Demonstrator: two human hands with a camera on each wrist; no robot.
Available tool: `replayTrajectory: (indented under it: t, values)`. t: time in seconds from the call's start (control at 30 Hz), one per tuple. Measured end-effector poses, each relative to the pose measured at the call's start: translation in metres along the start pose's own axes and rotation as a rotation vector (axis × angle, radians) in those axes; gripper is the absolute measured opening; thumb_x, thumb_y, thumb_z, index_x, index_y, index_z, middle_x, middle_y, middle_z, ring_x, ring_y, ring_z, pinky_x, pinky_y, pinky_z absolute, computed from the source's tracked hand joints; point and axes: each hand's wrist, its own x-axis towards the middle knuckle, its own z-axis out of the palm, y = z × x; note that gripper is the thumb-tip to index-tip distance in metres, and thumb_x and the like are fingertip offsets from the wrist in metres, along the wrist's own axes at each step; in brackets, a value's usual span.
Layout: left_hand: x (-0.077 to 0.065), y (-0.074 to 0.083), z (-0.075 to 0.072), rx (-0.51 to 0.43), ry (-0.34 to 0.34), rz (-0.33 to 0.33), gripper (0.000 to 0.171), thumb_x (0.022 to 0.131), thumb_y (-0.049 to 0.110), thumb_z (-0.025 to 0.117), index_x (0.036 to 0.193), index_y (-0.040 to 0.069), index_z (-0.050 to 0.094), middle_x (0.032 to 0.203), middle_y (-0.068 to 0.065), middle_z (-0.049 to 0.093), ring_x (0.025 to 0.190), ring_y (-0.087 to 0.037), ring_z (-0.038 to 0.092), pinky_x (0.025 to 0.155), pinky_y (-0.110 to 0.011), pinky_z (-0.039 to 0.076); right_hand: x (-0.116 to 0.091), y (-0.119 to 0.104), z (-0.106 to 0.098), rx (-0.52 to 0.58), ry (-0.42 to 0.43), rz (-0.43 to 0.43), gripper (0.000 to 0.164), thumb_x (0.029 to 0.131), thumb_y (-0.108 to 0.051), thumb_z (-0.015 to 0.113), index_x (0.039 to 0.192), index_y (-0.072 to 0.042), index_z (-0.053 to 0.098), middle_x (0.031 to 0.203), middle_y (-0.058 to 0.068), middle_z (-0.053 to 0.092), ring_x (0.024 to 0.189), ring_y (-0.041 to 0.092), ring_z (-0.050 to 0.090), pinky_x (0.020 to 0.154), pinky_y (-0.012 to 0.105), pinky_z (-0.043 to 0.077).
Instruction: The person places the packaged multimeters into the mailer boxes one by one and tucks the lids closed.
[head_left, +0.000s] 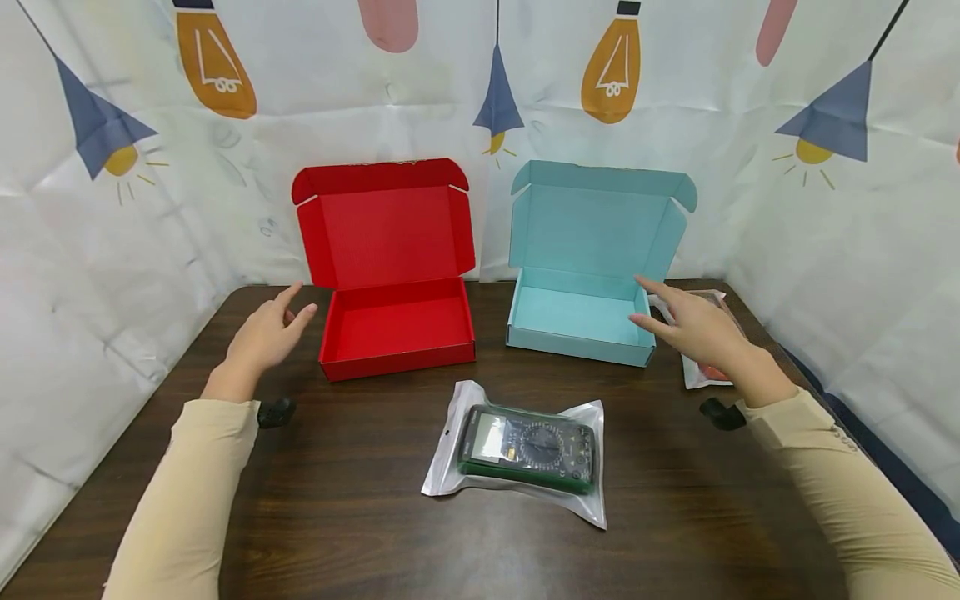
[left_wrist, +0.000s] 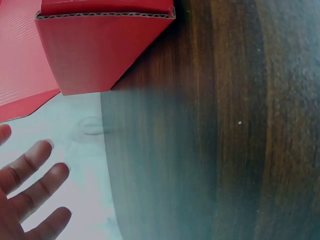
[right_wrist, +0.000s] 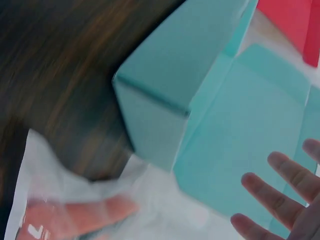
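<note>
To the left of an open red cardboard box [head_left: 397, 321], my left hand [head_left: 262, 337] hovers with fingers extended and nothing held; in the left wrist view its spread fingers [left_wrist: 42, 187] are apart from the red box [left_wrist: 100, 55]. My right hand [head_left: 697, 325] is over the right side of an open light-blue cardboard box [head_left: 577, 312], fingers spread and holding nothing. In the right wrist view those fingers [right_wrist: 277, 200] overlap the blue box's raised lid [right_wrist: 235, 135]. A green-cased multimeter [head_left: 528, 446] in a clear zip bag [head_left: 446, 467] lies on the table in front of the boxes.
Partly behind my right hand lies another clear plastic bag [head_left: 697, 375] with something reddish inside, beside the blue box. The dark wooden table [head_left: 360, 517] ends at a white cloth backdrop [head_left: 375, 125] printed with lamps and bulbs. Both box lids stand upright near that cloth.
</note>
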Motion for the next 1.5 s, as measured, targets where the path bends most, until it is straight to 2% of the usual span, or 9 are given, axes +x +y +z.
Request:
replayTrajectory:
  t: [0.1, 0.2, 0.27, 0.4, 0.6, 0.8, 1.0, 1.23, 1.5]
  values:
    - [0.0, 0.001, 0.001, -0.011, -0.034, 0.013, 0.075, 0.109, 0.053, 0.033, 0.161, 0.001, 0.022, 0.107, -0.023, 0.056, 0.09, -0.035, 0.055, 0.07, -0.046, 0.045, 0.002, -0.01, 0.006, 0.037, -0.022, -0.042, 0.073, 0.104, -0.045, 0.059, 0.162, -0.01, 0.032, 0.154, 0.029, 0.043, 0.109, 0.043, 0.064, 0.085, 0.059, 0.05]
    - [-0.001, 0.001, 0.002, -0.038, -0.076, 0.018, 0.075, 0.109, 0.052, 0.033, 0.163, 0.001, 0.017, 0.116, -0.028, 0.056, 0.099, -0.04, 0.056, 0.08, -0.055, 0.048, 0.003, -0.019, 0.013, 0.066, -0.029, -0.071, 0.071, 0.103, -0.041, 0.062, 0.161, -0.011, 0.035, 0.15, 0.028, 0.047, 0.104, 0.042, 0.065, 0.08, 0.056, 0.052]
    - [-0.001, 0.001, 0.003, -0.054, -0.104, 0.016, 0.075, 0.109, 0.052, 0.032, 0.163, 0.003, 0.014, 0.124, -0.031, 0.055, 0.107, -0.044, 0.056, 0.087, -0.061, 0.047, 0.003, -0.025, 0.018, 0.083, -0.029, -0.092, 0.07, 0.102, -0.039, 0.064, 0.16, -0.012, 0.036, 0.148, 0.027, 0.051, 0.111, 0.042, 0.064, 0.08, 0.058, 0.052]
    - [-0.002, -0.001, 0.005, -0.071, -0.149, 0.005, 0.076, 0.109, 0.053, 0.031, 0.164, 0.006, 0.009, 0.134, -0.034, 0.05, 0.116, -0.049, 0.053, 0.094, -0.067, 0.044, 0.002, -0.036, 0.027, 0.117, -0.055, -0.13, 0.069, 0.102, -0.041, 0.064, 0.16, -0.015, 0.037, 0.149, 0.022, 0.051, 0.124, 0.041, 0.059, 0.089, 0.06, 0.05]
    - [-0.006, -0.001, 0.01, -0.09, -0.191, 0.007, 0.073, 0.11, 0.048, 0.034, 0.164, 0.006, 0.01, 0.133, -0.034, 0.052, 0.117, -0.048, 0.054, 0.098, -0.068, 0.042, 0.0, -0.055, 0.042, 0.172, -0.127, -0.189, 0.07, 0.101, -0.048, 0.063, 0.159, -0.018, 0.04, 0.153, 0.015, 0.049, 0.137, 0.036, 0.05, 0.103, 0.06, 0.044]
    - [-0.01, -0.002, 0.014, -0.108, -0.218, 0.022, 0.07, 0.11, 0.044, 0.036, 0.164, 0.006, 0.012, 0.127, -0.032, 0.056, 0.111, -0.045, 0.058, 0.095, -0.065, 0.045, -0.001, -0.075, 0.055, 0.203, -0.187, -0.271, 0.07, 0.1, -0.051, 0.063, 0.158, -0.018, 0.043, 0.155, 0.009, 0.048, 0.14, 0.032, 0.047, 0.108, 0.057, 0.042]
    - [-0.012, -0.002, 0.017, -0.141, -0.234, 0.057, 0.07, 0.111, 0.042, 0.037, 0.163, 0.004, 0.012, 0.113, -0.023, 0.059, 0.095, -0.034, 0.059, 0.083, -0.052, 0.049, -0.003, -0.093, 0.066, 0.219, -0.263, -0.332, 0.069, 0.1, -0.053, 0.062, 0.157, -0.017, 0.045, 0.154, 0.007, 0.05, 0.14, 0.028, 0.048, 0.11, 0.054, 0.042]
    - [-0.014, -0.003, 0.02, -0.18, -0.289, 0.036, 0.075, 0.11, 0.047, 0.037, 0.165, 0.007, 0.005, 0.11, -0.02, 0.056, 0.086, -0.029, 0.058, 0.078, -0.046, 0.048, -0.007, -0.112, 0.08, 0.192, -0.343, -0.424, 0.067, 0.1, -0.052, 0.061, 0.154, -0.015, 0.048, 0.151, 0.005, 0.053, 0.138, 0.025, 0.05, 0.109, 0.051, 0.043]
    - [-0.013, 0.002, 0.02, -0.242, -0.368, 0.007, 0.087, 0.105, 0.054, 0.044, 0.165, 0.01, -0.001, 0.111, -0.02, 0.054, 0.084, -0.028, 0.059, 0.079, -0.046, 0.047, -0.014, -0.128, 0.091, 0.155, -0.482, -0.404, 0.087, 0.092, -0.059, 0.068, 0.162, -0.021, 0.033, 0.156, 0.007, 0.043, 0.135, 0.026, 0.048, 0.105, 0.052, 0.046]
